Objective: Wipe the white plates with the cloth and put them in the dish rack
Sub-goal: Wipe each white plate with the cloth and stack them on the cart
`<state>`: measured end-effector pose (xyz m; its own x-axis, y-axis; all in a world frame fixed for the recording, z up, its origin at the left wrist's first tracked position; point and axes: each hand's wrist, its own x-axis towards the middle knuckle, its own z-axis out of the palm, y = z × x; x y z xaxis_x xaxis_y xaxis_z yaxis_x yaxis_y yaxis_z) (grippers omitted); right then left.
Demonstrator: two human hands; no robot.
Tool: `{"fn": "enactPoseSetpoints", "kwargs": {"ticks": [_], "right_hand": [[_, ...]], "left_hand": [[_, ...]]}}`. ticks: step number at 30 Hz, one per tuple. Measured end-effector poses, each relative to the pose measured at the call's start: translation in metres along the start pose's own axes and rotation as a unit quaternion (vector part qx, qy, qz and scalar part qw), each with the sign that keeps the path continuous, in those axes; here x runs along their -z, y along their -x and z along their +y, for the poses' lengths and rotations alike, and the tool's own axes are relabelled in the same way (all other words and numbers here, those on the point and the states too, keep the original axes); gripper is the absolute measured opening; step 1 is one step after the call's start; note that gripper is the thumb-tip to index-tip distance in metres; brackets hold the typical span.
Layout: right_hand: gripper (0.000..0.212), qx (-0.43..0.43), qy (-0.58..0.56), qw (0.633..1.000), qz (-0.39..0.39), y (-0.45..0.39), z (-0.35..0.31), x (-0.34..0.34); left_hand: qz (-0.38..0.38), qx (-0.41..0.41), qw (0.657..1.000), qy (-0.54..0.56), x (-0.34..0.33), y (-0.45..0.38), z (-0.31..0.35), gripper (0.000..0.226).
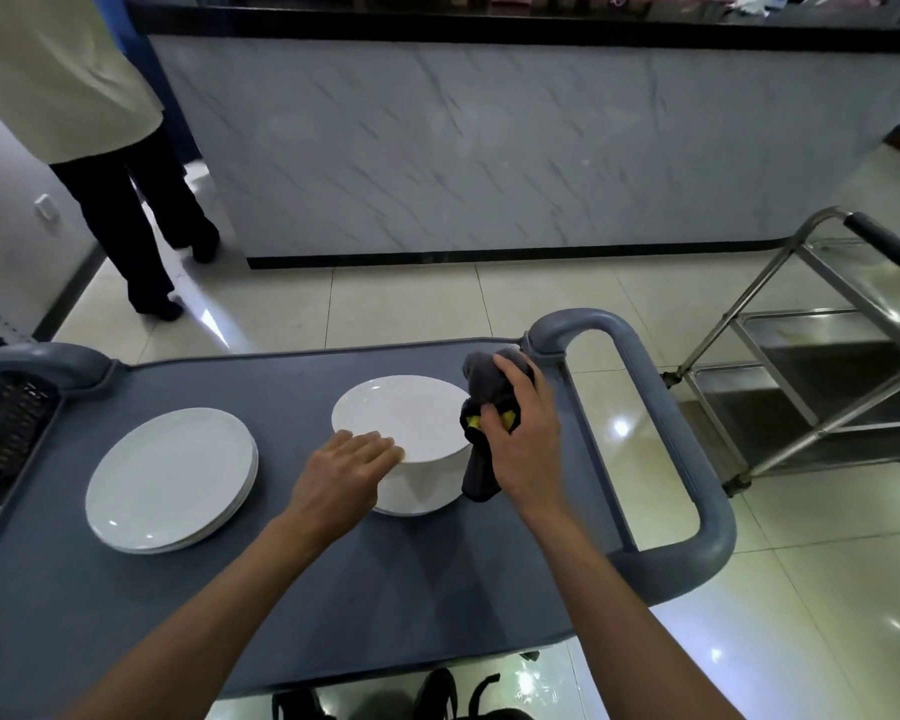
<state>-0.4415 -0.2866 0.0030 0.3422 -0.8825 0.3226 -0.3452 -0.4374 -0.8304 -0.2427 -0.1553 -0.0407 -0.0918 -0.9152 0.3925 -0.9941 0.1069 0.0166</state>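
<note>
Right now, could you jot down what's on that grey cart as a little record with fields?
surface: grey cart
left stack: white plates, lying flat, untouched
right stack: taller plate stack
left hand: fingers flat on the taller stack's near rim
right hand: grips a dark cloth with yellow edging, beside the stack
dish rack: dark basket at the cart's left edge

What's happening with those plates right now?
Right hand grips cloth. Left hand flat on tall plate stack. Dish rack far left, nothing between.

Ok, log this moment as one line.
left hand: flat on plate stack | right hand: grips cloth | second stack: untouched
</note>
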Motion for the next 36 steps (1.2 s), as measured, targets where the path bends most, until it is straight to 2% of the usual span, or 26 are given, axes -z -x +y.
{"fn": "enactPoseSetpoints", "kwargs": {"ticks": [3, 7, 13, 18, 21, 23, 28, 31, 36], "right_hand": [[0.054, -0.001, -0.002, 1.000, -0.006, 0.002, 0.001, -0.002], [0.056, -0.002, -0.001, 1.000, -0.013, 0.007, 0.004, -0.007], [0.055, 0.003, 0.002, 1.000, -0.028, 0.017, 0.008, -0.012], [0.054, -0.008, 0.014, 0.999, -0.047, 0.021, 0.009, -0.015], [0.054, -0.012, 0.013, 0.998, -0.058, 0.024, 0.009, -0.017], [0.054, -0.012, 0.009, 0.998, -0.064, 0.026, 0.009, -0.020], [0.055, 0.019, 0.018, 0.996, -0.089, 0.028, 0.004, -0.032], [0.056, 0.041, 0.028, 0.992, -0.112, 0.026, 0.000, -0.042], [0.058, 0.079, 0.027, 0.987, -0.135, 0.024, -0.012, -0.059]], "left_hand": [[-0.033, -0.006, 0.999, -0.003, -0.006, 0.007, 0.001, 0.032], [-0.083, 0.002, 0.997, 0.006, -0.009, 0.014, 0.005, 0.043], [-0.098, 0.010, 0.995, 0.018, -0.019, 0.028, 0.009, 0.041], [-0.080, -0.006, 0.997, 0.009, -0.029, 0.035, 0.007, 0.031], [-0.082, -0.015, 0.997, 0.008, -0.031, 0.038, 0.004, 0.038], [-0.084, -0.014, 0.996, 0.013, -0.033, 0.040, 0.003, 0.033], [-0.086, -0.002, 0.995, 0.043, -0.035, 0.042, 0.000, 0.035], [-0.081, -0.004, 0.996, 0.046, -0.031, 0.044, 0.000, 0.027], [-0.054, 0.062, 0.995, 0.051, -0.019, 0.058, -0.007, 0.028]]}}
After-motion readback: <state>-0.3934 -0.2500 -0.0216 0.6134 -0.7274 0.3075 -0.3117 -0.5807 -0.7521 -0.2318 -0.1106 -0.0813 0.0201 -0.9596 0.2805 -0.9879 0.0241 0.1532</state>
